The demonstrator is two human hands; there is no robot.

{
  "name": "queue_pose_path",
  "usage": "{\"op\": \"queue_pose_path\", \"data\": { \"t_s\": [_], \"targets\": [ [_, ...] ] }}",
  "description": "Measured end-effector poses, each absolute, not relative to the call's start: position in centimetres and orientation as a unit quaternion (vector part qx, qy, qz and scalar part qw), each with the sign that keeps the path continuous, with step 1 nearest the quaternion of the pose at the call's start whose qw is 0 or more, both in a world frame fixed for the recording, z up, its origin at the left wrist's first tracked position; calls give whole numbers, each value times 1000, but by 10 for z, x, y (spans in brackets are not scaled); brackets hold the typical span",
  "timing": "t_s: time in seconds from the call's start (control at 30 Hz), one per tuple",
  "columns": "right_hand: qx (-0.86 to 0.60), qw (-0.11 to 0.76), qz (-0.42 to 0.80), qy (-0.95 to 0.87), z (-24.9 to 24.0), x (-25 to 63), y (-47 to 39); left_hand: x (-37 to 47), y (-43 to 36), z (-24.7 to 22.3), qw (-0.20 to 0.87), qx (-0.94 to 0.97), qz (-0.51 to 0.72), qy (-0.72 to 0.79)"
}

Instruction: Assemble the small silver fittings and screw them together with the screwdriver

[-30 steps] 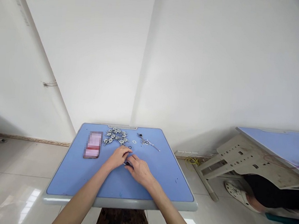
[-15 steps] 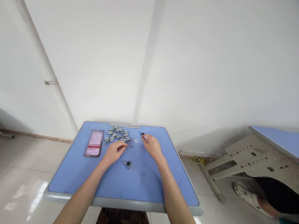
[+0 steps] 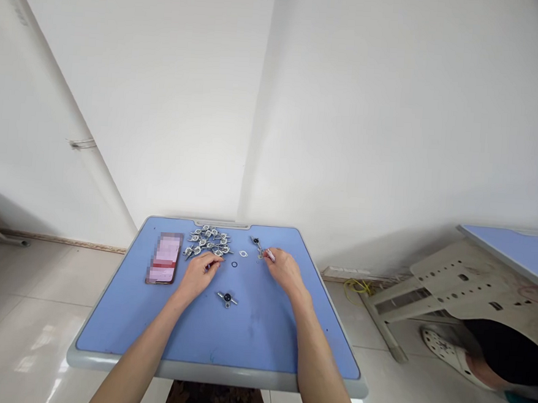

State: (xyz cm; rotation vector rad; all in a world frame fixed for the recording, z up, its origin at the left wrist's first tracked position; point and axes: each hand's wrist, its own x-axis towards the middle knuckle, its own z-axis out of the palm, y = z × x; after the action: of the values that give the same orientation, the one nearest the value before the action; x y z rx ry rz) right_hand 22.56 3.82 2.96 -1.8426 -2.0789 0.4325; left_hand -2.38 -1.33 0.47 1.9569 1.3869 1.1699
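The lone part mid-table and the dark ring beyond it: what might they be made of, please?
The lone part looks metal: silvery, shiny prongs; its glossy black centre could be plastic. The dark ring, thin and dull, may be rubber, though too small to confirm.

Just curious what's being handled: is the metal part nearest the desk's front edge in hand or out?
Out: the metal part lies on the blue desktop, touched by neither the left hand nor the right hand.

head camera | forward, downward | desk (image 3: 241, 331) near below | wall (image 3: 376, 117) beyond
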Motion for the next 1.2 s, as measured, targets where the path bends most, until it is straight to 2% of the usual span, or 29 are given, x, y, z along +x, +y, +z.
{"op": "queue_pose_path", "data": {
  "t_s": [0.83,1.2],
  "targets": [
    [-599,123,90,-786,27,177,36,-25,-12,10,250,657,442,557],
    [-643,134,88,-749,31,192,40,-25,-11,9,222,663,450,556]
  ]
}}
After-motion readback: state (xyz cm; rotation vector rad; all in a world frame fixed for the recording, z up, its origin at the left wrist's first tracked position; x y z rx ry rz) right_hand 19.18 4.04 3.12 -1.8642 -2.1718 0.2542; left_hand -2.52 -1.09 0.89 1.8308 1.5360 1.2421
